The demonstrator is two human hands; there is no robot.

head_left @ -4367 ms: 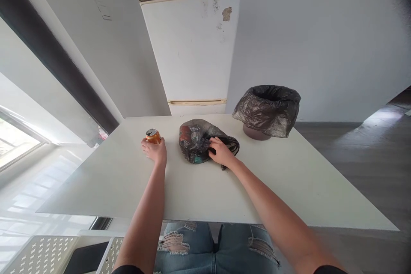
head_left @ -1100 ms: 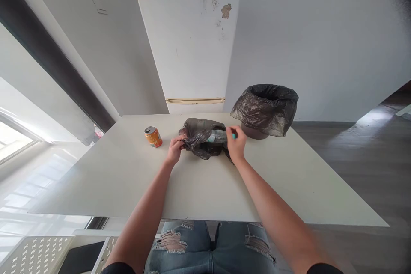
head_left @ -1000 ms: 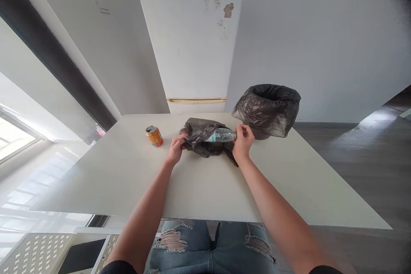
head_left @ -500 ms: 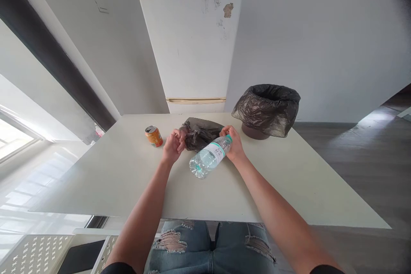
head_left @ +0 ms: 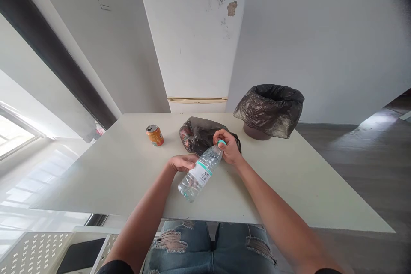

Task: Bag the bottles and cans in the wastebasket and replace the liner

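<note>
A clear plastic water bottle point(head_left: 201, 172) with a white label and a green cap is held tilted over the table, its base toward me. My right hand point(head_left: 228, 147) is closed around the neck, with thumb and fingers at the cap point(head_left: 221, 141). Lower down, my left hand point(head_left: 184, 163) grips the bottle's side near the label, its fingers partly hidden behind the bottle. Just behind both hands lies a dark, crumpled plastic bag point(head_left: 205, 126) on the table. An orange drink can point(head_left: 155, 135) stands upright to the left of the bag.
On the right of the white table point(head_left: 128, 180) stands a brown bin point(head_left: 257, 132) lined with a black plastic bag point(head_left: 272, 113). Beyond the table is a white refrigerator point(head_left: 195, 43). A perforated white basket point(head_left: 35, 250) sits at lower left.
My left hand has let go of the dark bag and moved down to the bottle. The bottle has swung nearer to me, its base lower and further left.
</note>
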